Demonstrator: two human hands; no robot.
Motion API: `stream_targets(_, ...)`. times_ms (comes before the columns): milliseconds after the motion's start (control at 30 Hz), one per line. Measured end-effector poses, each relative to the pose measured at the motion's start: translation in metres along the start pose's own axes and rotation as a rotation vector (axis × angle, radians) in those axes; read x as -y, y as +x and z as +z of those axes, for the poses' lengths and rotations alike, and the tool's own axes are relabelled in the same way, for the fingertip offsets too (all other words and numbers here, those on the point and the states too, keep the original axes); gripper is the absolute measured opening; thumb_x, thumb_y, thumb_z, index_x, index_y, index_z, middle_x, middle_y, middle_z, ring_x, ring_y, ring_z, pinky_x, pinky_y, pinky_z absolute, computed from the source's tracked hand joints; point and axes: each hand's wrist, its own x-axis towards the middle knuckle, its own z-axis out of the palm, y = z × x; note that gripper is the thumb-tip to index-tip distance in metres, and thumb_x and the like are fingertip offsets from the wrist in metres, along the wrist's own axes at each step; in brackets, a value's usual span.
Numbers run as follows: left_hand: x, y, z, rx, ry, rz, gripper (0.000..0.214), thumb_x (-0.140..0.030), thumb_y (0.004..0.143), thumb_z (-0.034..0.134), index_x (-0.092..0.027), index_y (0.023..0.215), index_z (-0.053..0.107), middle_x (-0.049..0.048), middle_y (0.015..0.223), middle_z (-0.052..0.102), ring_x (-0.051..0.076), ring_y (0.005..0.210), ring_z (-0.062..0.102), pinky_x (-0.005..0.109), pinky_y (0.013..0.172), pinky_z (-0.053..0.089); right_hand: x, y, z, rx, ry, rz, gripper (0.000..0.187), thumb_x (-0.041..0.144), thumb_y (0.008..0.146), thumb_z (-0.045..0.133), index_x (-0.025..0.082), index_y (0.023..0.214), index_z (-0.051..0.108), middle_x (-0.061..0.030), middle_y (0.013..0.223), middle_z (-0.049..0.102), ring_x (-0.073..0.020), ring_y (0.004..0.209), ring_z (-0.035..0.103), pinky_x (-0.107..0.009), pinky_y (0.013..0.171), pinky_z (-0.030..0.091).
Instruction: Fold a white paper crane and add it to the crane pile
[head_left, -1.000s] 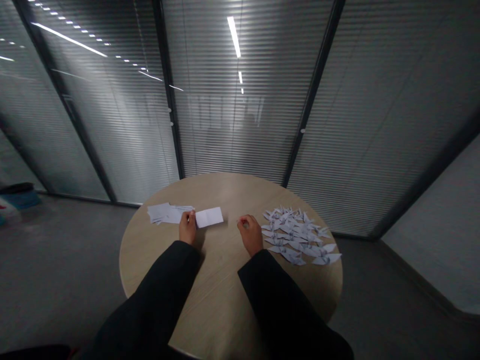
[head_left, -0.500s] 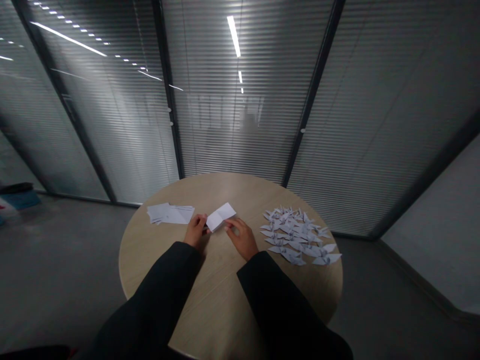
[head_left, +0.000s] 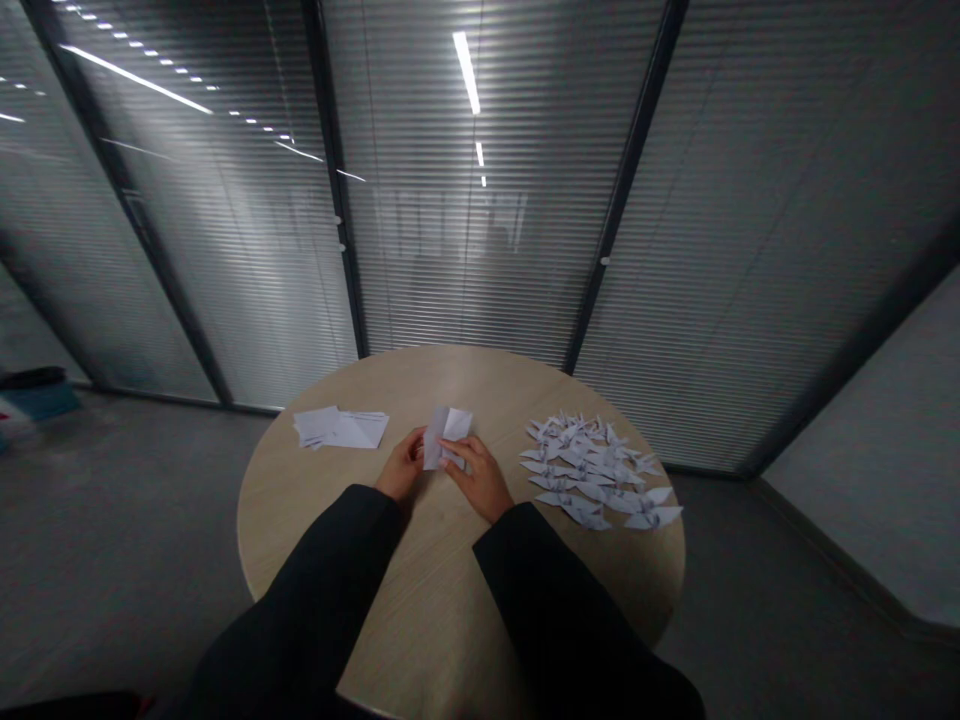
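A small creased sheet of white paper (head_left: 450,424) is held between my two hands above the middle of the table. My left hand (head_left: 403,466) pinches its left edge, the fingertips partly behind the paper. On the lower right part, my right hand (head_left: 480,477) grips it with thumb and fingers. The paper is bent along a fold, its left panel standing at an angle to the right one. To the left lies a loose stack of white paper sheets (head_left: 349,429). Many folded paper cranes (head_left: 577,465) sit in rows to the right.
Everything rests on a round wooden table (head_left: 450,620). Behind it stands a glass partition with blinds (head_left: 480,300) and dark frames. A blue bin (head_left: 41,398) is on the floor at the far left. A pale wall (head_left: 892,480) rises at the right.
The paper has turned from a slanted position to a more upright one, and its left panel is now folded up. My left hand has shifted slightly right, closer to my right hand.
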Motion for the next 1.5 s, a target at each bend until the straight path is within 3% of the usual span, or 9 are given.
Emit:
stream_targets(267, -0.003, -0.006, 0.004, -0.001, -0.228, -0.173, 0.051, -0.063, 0.071, 0.058, -0.014, 0.087, 0.064, 0.0094, 0.08, 0.067, 0.018, 0.066, 0.06, 0.029, 0.057, 0.047, -0.003, 0.0, 0.0, -0.008, -0.03, 0.034, 0.033, 0.02, 0.084, 0.06, 0.028, 0.115, 0.065, -0.0042, 0.098, 0.056, -0.0165, 0.095, 0.057, -0.031, 0.092, 0.047)
stream_targets(433, -0.004, -0.006, 0.004, 0.008, -0.143, -0.102, 0.05, -0.049, 0.059, 0.077, -0.014, 0.093, 0.065, 0.0073, 0.083, 0.068, 0.018, 0.069, 0.061, 0.028, 0.061, 0.047, -0.003, -0.001, 0.002, 0.019, -0.056, 0.024, 0.028, 0.018, 0.082, 0.061, 0.027, 0.107, 0.069, -0.0042, 0.095, 0.056, -0.0174, 0.093, 0.057, -0.033, 0.091, 0.048)
stream_targets(533, -0.004, -0.006, 0.001, -0.049, -0.072, -0.142, 0.049, -0.05, 0.056, 0.078, -0.011, 0.084, 0.066, 0.0068, 0.072, 0.067, 0.018, 0.062, 0.06, 0.028, 0.055, 0.045, -0.001, -0.002, 0.001, 0.013, -0.082, 0.008, 0.028, 0.018, 0.08, 0.062, 0.027, 0.106, 0.07, -0.0048, 0.096, 0.055, -0.0188, 0.095, 0.057, -0.035, 0.091, 0.047)
stream_targets(733, -0.004, -0.008, 0.001, -0.09, -0.124, -0.224, 0.045, -0.048, 0.058, 0.078, -0.009, 0.078, 0.067, 0.0103, 0.072, 0.07, 0.02, 0.062, 0.062, 0.03, 0.058, 0.047, -0.002, 0.002, -0.005, -0.261, -0.066, 0.106, 0.05, 0.019, 0.077, 0.063, 0.025, 0.126, 0.056, -0.0078, 0.111, 0.052, -0.0212, 0.107, 0.053, -0.039, 0.1, 0.042)
stream_targets(800, -0.004, -0.009, 0.001, -0.075, -0.154, -0.26, 0.045, -0.045, 0.057, 0.08, -0.008, 0.079, 0.068, 0.0114, 0.074, 0.071, 0.02, 0.063, 0.064, 0.031, 0.061, 0.048, -0.007, 0.004, -0.006, -0.298, -0.012, 0.151, 0.056, 0.022, 0.076, 0.064, 0.024, 0.13, 0.051, -0.0077, 0.112, 0.054, -0.0209, 0.107, 0.054, -0.038, 0.099, 0.043)
stream_targets(1100, 0.004, -0.006, -0.002, 0.02, -0.187, -0.33, 0.043, -0.036, 0.053, 0.085, -0.007, 0.081, 0.069, 0.0116, 0.073, 0.072, 0.019, 0.061, 0.064, 0.03, 0.061, 0.049, -0.016, 0.007, -0.006, -0.318, 0.25, 0.374, 0.031, 0.033, 0.076, 0.063, 0.025, 0.105, 0.066, -0.0023, 0.091, 0.068, -0.0176, 0.085, 0.063, -0.032, 0.08, 0.052)
stream_targets(1300, -0.002, -0.007, 0.002, -0.041, -0.28, -0.37, 0.038, -0.04, 0.064, 0.078, -0.007, 0.08, 0.068, 0.0118, 0.07, 0.071, 0.019, 0.06, 0.064, 0.03, 0.061, 0.051, -0.011, 0.006, -0.007, -0.293, 0.268, 0.345, 0.028, 0.031, 0.075, 0.063, 0.025, 0.102, 0.069, -0.0025, 0.092, 0.067, -0.0163, 0.079, 0.063, -0.029, 0.073, 0.052)
stream_targets(1500, -0.009, -0.007, 0.0, -0.081, -0.275, -0.354, 0.041, -0.042, 0.06, 0.08, -0.008, 0.079, 0.067, 0.0092, 0.064, 0.069, 0.016, 0.053, 0.061, 0.027, 0.053, 0.048, -0.003, 0.006, -0.01, -0.255, 0.2, 0.212, 0.017, 0.027, 0.078, 0.06, 0.023, 0.09, 0.072, -0.0025, 0.092, 0.068, -0.016, 0.083, 0.063, -0.029, 0.077, 0.051)
